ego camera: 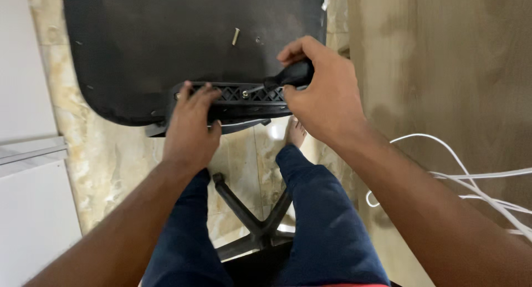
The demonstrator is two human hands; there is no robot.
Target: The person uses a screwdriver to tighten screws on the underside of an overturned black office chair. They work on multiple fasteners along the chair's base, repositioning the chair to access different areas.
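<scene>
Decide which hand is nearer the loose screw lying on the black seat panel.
Right. The right hand, gripping the screwdriver, sits just below-right of the loose screw; the left hand is lower.

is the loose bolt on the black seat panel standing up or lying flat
Lying flat: the bolt rests on its side on the seat panel.

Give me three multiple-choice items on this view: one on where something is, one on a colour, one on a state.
1. Where does the loose screw lie?
A. on the dark seat panel
B. on the tiled floor
C. in the left hand

2. What colour are the cables at the right?
A. black
B. white
C. red

3. What is the right hand doing?
A. resting open and empty
B. gripping the black screwdriver
C. pulling a cable

Answers: 1 A, the screw sits on the panel above both hands. 2 B, they show white against the wooden surface. 3 B, its fingers wrap the handle, tip at the black bracket that the left hand presses on.
</scene>
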